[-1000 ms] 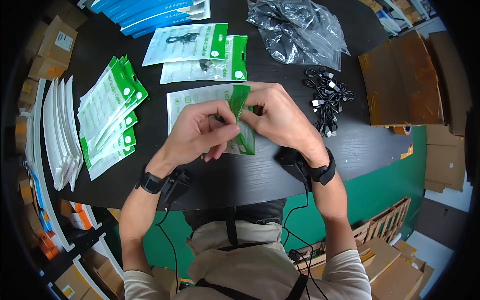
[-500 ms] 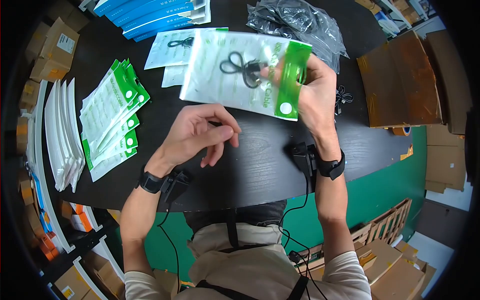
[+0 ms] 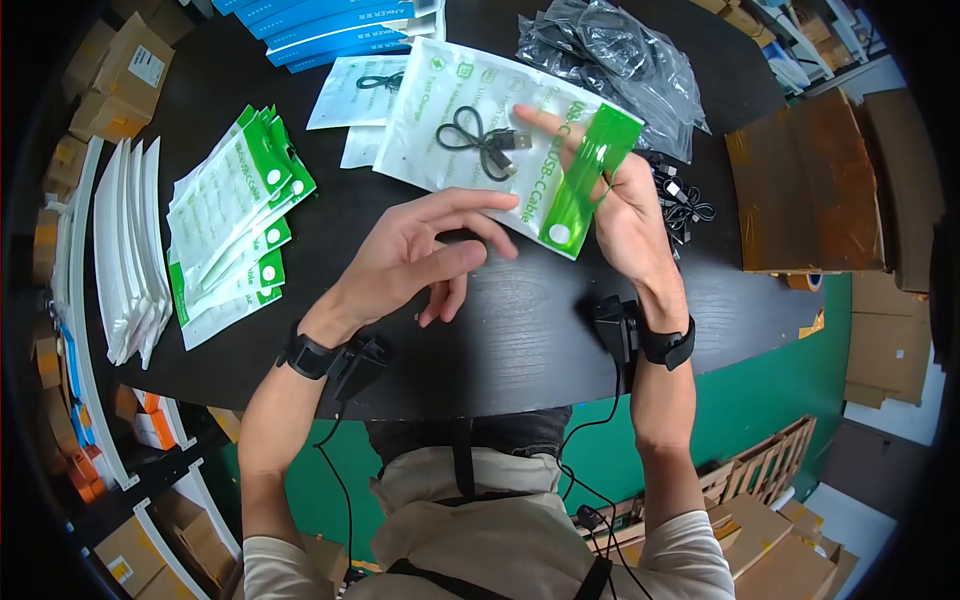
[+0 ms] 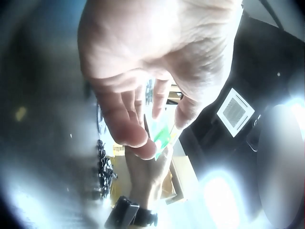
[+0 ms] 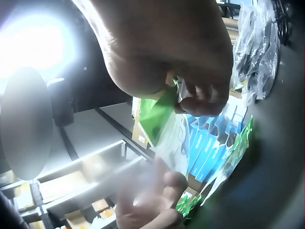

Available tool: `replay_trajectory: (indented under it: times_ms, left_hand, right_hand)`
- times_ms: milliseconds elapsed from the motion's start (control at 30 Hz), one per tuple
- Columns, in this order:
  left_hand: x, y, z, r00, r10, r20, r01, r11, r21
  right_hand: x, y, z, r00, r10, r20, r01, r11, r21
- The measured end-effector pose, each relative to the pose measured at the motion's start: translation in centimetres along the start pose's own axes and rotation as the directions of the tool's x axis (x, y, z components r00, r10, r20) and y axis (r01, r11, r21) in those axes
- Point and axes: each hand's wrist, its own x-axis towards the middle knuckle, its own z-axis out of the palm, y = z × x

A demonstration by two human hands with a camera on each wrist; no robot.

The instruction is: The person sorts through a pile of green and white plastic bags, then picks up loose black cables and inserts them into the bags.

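In the head view a clear pouch [image 3: 415, 130] with a green header hangs tilted above the table, a black coiled cable [image 3: 485, 142] showing through it. My right hand [image 3: 635, 215] grips the pouch at its green end, some fingers behind it. Just below the pouch is my left hand [image 3: 415, 250], fingers loosely extended; one fingertip overlaps the pouch's lower edge, and whether it touches I cannot tell. In the right wrist view the green header [image 5: 157, 114] lies by the right hand's fingers. The left wrist view shows the left hand [image 4: 152, 57] with its fingers apart.
Green-topped pouches [image 3: 225, 210] lie fanned at the left, beside white packets [image 3: 130, 250]. Blue boxes [image 3: 340, 30] and two more pouches lie at the back. Grey plastic bags [image 3: 620, 70], bundled cables [image 3: 685, 205] and a cardboard box [image 3: 800, 190] are at the right.
The right hand has lifted the pouch up and back from the table. The left hand has let go of it, and its fingers have straightened.
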Motion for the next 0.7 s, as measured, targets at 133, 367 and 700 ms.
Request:
replay_trajectory:
  times_ms: [133,367,700]
  left_hand:
    - [0.0,-0.6,-0.5,0.997,0.064,0.043,-0.066,0.997,0.045]
    - [-0.2,-0.7,-0.8,0.995,-0.031,0.092,0.027,0.999,0.046]
    - [-0.2,-0.7,-0.7,0.993,-0.084,0.087,0.080,0.996,0.050]
  right_hand:
    - [-0.2,0.6,-0.6,0.987,-0.016,-0.157,0.006,0.998,-0.068]
    - [-0.1,0.9,-0.9,0.876,-0.180,-0.447,0.181,0.983,-0.042]
    - [-0.7,0.0,-1.0,0.928,-0.006,-0.372,-0.041,0.992,-0.116]
